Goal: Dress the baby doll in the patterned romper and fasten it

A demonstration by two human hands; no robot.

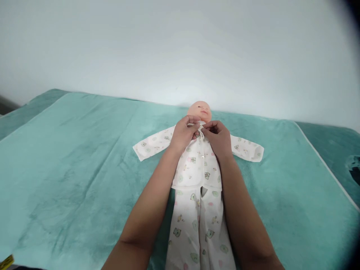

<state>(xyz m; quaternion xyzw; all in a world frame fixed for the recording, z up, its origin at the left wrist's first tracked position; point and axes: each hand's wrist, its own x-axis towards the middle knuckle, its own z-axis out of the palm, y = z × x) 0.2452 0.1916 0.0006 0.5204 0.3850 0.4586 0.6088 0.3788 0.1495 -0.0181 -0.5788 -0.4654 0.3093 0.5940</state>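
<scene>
A baby doll [200, 109] lies on its back on a teal blanket [84, 157], head toward the wall. It wears a white printed shirt [197, 165] with sleeves spread out and matching trousers [197, 225]. My left hand [182, 134] and my right hand [218, 137] meet at the shirt's collar just under the doll's chin. Both hands have their fingers pinched on the top of the shirt front, one on each side of the opening.
The blanket covers a wide flat surface that ends at a plain white wall [180, 48]. A darker teal strip [337, 150] runs along the right side. A small yellow object [6, 261] shows at the bottom left corner.
</scene>
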